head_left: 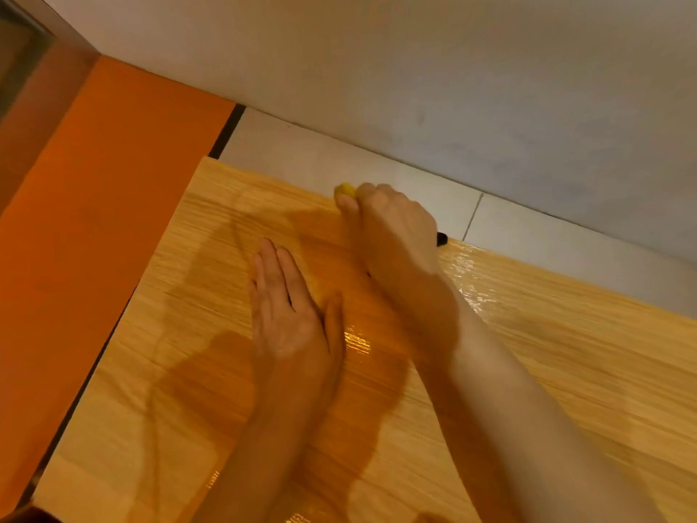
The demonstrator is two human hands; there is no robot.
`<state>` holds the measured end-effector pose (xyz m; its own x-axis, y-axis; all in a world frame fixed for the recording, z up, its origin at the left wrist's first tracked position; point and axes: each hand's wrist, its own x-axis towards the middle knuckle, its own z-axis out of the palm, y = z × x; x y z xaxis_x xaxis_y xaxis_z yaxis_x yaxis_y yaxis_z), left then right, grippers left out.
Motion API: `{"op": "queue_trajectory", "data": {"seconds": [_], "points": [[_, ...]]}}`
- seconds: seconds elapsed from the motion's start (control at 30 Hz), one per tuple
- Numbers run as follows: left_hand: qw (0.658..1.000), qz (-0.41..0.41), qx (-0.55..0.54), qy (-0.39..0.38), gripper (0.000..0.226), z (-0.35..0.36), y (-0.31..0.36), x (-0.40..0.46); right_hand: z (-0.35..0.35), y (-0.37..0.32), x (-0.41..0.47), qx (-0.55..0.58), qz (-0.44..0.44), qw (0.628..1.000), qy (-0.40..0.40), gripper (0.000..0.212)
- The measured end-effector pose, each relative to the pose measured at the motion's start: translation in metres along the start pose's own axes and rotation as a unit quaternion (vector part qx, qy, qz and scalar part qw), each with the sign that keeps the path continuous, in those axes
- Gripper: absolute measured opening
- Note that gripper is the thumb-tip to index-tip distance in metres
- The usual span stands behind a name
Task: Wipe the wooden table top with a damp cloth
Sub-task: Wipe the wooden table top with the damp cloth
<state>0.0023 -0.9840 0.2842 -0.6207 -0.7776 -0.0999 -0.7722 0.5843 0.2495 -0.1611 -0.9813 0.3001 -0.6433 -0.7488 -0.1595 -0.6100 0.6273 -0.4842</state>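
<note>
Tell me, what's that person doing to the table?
A person is wiping a wooden table. The right hand is reaching to the far edge and is closed over something yellow, probably the cloth, with only a bit peeking out past the fingers. The left hand lies flat and open on the wood, holding nothing. Shiny wet streaks show beside the right hand, so that part looks wiped already.

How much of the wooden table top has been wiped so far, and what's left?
Wet sheen along the far edge, right of the right hand, and by the left thumb suggests those parts are done. In hand: the right hand presses a mostly hidden yellow cloth at the far edge; the left hand lies flat. The table top looks matte at far left and near right, likely still to wipe.
</note>
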Motion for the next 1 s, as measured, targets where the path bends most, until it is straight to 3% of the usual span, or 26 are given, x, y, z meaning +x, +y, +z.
{"op": "queue_trajectory", "data": {"seconds": [0.17,0.3,0.47,0.57,0.67,0.8,0.9,1.0], "points": [[1.0,-0.002,-0.009,-0.01,0.079,-0.001,0.002,0.003,-0.046,0.09,-0.068,-0.013,0.062,0.996,0.061,0.043],[1.0,0.004,-0.016,-0.006,0.08,-0.001,0.001,0.004,-0.044,0.099,-0.088,-0.009,0.116,0.986,0.117,0.041],[1.0,0.001,-0.007,-0.008,0.08,0.0,0.0,0.007,0.001,0.046,-0.048,-0.035,0.011,0.989,0.143,0.029],[1.0,0.012,-0.014,-0.002,0.076,0.0,-0.001,0.008,-0.013,0.067,-0.06,-0.029,-0.016,0.99,0.14,0.029],[1.0,0.01,-0.001,-0.003,0.076,0.002,-0.002,0.005,-0.043,0.134,-0.104,-0.041,0.026,0.988,0.149,0.03],[0.999,0.037,0.008,0.015,0.078,0.004,-0.004,0.006,-0.078,0.203,-0.152,-0.08,0.145,0.973,0.16,0.037],[0.997,0.012,-0.073,-0.023,0.084,-0.004,0.005,0.004,-0.072,0.196,-0.142,-0.077,0.227,0.948,0.209,0.035],[0.995,0.078,-0.064,-0.017,0.077,0.0,0.046,-0.034,-0.046,0.149,-0.111,-0.082,0.189,0.955,0.213,0.033]]}}
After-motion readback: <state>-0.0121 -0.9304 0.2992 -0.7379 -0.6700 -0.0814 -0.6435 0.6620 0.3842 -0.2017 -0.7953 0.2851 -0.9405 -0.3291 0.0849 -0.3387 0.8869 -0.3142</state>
